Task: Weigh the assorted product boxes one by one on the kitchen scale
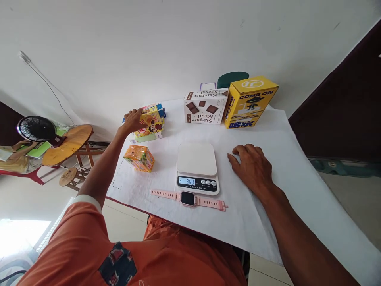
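At the left back of the table, my left hand (133,120) has its fingers over a small yellow box (153,120) with a cartoon figure, held on top of a pile of other boxes. My right hand (253,165) rests on the cloth right of the scale, thumb apart from the loosely bent fingers, holding nothing. Between my hands stands a white kitchen scale (197,159) with a bare platform; its display reads 363, with a mark before it. A pink-strapped smartwatch (188,198) lies stretched out in front of the scale. An orange carton (139,158) stands near my left forearm.
A white "Su-per Meal" box (205,106) and a tall yellow box (250,103) stand at the back, with a dark green round lid (233,78) behind them. Left of the table, a black fan (38,129) sits on a round wooden stool (71,145); another person is partly visible there.
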